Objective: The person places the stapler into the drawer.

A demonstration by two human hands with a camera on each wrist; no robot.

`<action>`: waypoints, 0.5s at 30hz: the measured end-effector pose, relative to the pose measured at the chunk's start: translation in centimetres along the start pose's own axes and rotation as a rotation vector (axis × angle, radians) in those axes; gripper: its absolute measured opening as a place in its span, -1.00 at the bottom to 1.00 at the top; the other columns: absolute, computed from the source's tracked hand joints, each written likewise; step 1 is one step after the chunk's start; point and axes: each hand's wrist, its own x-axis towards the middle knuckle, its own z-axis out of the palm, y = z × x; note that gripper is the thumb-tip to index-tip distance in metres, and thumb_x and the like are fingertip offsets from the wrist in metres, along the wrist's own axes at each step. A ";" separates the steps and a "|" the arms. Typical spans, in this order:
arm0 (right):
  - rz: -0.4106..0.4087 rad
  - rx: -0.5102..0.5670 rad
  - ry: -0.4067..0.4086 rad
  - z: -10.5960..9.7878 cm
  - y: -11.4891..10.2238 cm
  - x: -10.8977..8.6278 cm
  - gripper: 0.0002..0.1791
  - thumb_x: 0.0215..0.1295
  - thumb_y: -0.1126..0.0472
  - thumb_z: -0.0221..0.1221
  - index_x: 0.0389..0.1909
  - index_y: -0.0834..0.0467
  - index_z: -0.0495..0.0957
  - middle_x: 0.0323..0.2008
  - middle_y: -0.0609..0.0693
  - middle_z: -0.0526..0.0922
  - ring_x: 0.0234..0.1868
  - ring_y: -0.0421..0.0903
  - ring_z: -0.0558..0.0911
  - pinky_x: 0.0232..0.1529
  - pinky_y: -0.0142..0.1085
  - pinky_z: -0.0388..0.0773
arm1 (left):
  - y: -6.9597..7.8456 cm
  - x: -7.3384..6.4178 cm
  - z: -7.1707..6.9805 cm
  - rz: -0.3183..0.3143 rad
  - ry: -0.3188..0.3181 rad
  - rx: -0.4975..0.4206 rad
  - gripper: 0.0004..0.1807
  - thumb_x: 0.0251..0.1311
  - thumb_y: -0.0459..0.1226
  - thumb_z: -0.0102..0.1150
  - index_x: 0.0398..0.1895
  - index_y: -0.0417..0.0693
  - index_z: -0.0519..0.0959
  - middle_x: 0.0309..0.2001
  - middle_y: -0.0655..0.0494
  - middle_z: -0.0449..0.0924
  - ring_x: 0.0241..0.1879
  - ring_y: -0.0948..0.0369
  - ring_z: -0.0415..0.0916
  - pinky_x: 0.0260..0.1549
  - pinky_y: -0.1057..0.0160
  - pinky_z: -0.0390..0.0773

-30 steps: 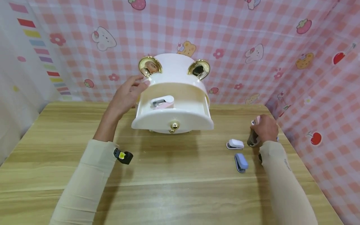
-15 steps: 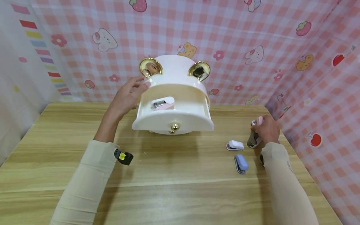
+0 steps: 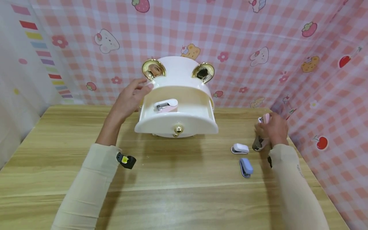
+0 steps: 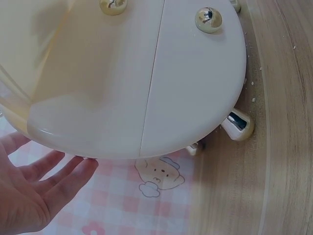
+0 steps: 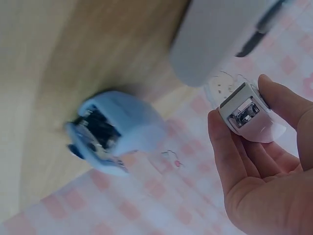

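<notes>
My right hand [image 3: 276,129] pinches a small pink and white stapler [image 5: 247,115] between thumb and fingers, its metal end showing in the right wrist view. Just below this hand in the head view stands a grey, stapler-like item [image 3: 258,143]. My left hand [image 3: 129,99] rests its extended fingers along the left side of a white cabinet [image 3: 176,72] with gold ears. The cabinet's upper drawer [image 3: 176,123] is pulled out, and another pink and white stapler [image 3: 166,105] lies inside it, on the left.
A white stapler [image 3: 240,148] and a periwinkle-blue stapler [image 3: 246,167] lie on the wooden table [image 3: 178,198], left of the right forearm. The right wrist view shows a light blue stapler [image 5: 122,127] near the hand. Checked pink cloth [image 3: 238,41] hangs behind and at the right.
My right hand has shifted slightly back and to the right with the pink stapler, away from the grey item. The left hand and the drawer stay where they were.
</notes>
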 end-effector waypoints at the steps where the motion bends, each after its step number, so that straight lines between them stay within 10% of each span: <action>1: -0.012 -0.005 0.009 -0.1 -0.1 0.0 -0.37 0.24 0.16 0.37 0.18 0.50 0.44 -0.09 0.42 0.58 -0.11 0.34 0.52 -0.07 0.21 0.48 | 0.0 0.0 0.0 0.000 0.000 0.000 -0.10 0.34 0.35 -0.05 0.59 0.09 0.17 0.39 -0.16 0.29 0.26 -0.09 0.36 -0.07 -0.16 0.62; 15: -0.135 0.010 0.112 -2.3 -3.5 -0.1 -0.38 0.26 0.19 0.35 0.26 0.40 0.45 0.01 0.45 0.56 0.00 0.40 0.48 0.02 0.30 0.40 | 0.0 0.1 0.1 -0.003 0.002 0.005 -0.11 0.34 0.35 -0.05 0.58 0.08 0.17 0.39 -0.16 0.29 0.28 -0.10 0.34 -0.08 -0.13 0.63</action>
